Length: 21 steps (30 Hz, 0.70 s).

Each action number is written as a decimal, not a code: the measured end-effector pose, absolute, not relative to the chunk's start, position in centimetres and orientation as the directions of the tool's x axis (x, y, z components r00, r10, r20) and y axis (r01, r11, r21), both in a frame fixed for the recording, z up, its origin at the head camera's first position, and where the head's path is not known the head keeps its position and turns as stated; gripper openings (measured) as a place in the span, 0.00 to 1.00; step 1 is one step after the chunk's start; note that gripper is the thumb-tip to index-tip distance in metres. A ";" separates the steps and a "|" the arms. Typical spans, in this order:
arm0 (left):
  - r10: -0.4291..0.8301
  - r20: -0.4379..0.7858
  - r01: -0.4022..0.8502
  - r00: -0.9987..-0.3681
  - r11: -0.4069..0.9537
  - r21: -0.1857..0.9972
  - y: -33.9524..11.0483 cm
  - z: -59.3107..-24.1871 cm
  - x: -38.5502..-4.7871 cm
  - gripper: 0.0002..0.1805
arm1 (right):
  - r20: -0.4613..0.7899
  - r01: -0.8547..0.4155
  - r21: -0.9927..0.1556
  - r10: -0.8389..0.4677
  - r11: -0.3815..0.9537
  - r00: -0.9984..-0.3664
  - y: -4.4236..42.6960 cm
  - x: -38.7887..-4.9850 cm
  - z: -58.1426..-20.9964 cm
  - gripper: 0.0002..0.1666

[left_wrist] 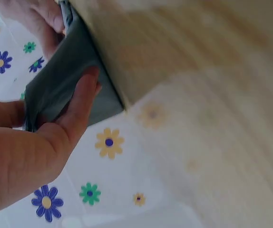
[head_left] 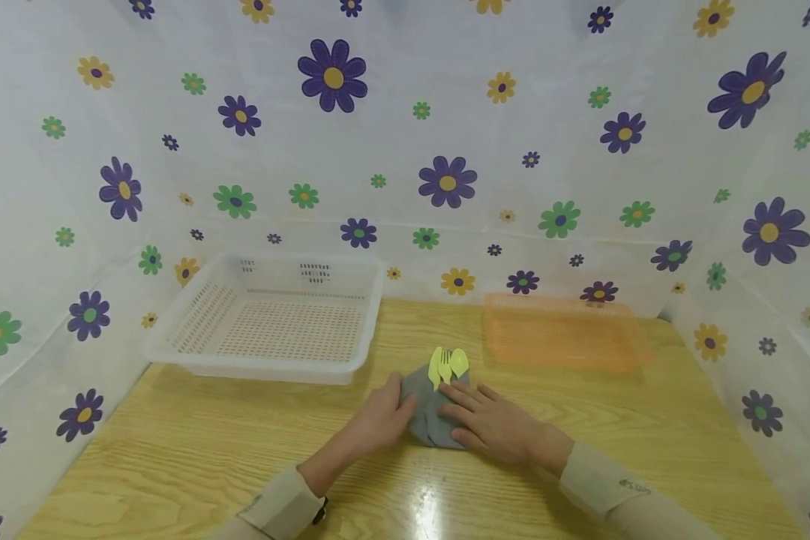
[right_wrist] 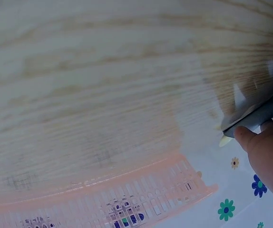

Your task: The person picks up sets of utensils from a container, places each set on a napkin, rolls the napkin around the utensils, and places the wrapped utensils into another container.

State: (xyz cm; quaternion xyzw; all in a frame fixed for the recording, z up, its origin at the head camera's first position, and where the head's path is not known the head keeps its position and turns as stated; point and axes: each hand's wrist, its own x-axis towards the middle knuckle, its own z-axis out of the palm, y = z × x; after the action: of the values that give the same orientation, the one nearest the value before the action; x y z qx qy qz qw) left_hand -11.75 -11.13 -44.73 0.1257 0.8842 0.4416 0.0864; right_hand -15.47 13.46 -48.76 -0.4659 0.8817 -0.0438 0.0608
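Note:
A grey cloth napkin, folded into a pocket, lies on the wooden table. Out of its top stick a yellow-green plastic knife, fork and spoon, side by side, their lower ends hidden in the cloth. My left hand pinches the napkin's left edge; in the left wrist view its thumb lies along the cloth, other fingers partly hidden behind. Across the napkin's right side rests my right hand, fingers extended, fingertips just below the fork and spoon.
At the back left stands a white perforated plastic basket. An orange plastic basket sits at the back right. Flower-printed sheeting walls the table at the back and both sides.

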 end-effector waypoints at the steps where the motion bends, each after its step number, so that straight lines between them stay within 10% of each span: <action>1: 0.289 -0.044 0.130 -0.956 0.554 0.822 -10.9 -44.8 -11.7 0.12 | -0.068 -0.816 -0.132 -0.826 0.563 -0.560 13.4 -15.5 -48.8 0.30; 21: 0.314 -0.063 0.083 -0.947 0.432 0.898 -8.4 -45.3 -11.3 0.16 | -0.079 -0.811 -0.129 -0.821 0.571 -0.565 13.4 -15.6 -49.0 0.32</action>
State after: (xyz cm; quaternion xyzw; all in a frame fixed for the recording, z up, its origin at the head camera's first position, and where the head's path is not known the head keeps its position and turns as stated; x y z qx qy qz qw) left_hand -11.28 -8.36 -45.30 0.1185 0.8387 0.5197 0.1111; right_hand -15.56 13.45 -49.05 -0.4616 0.8838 -0.0388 0.0650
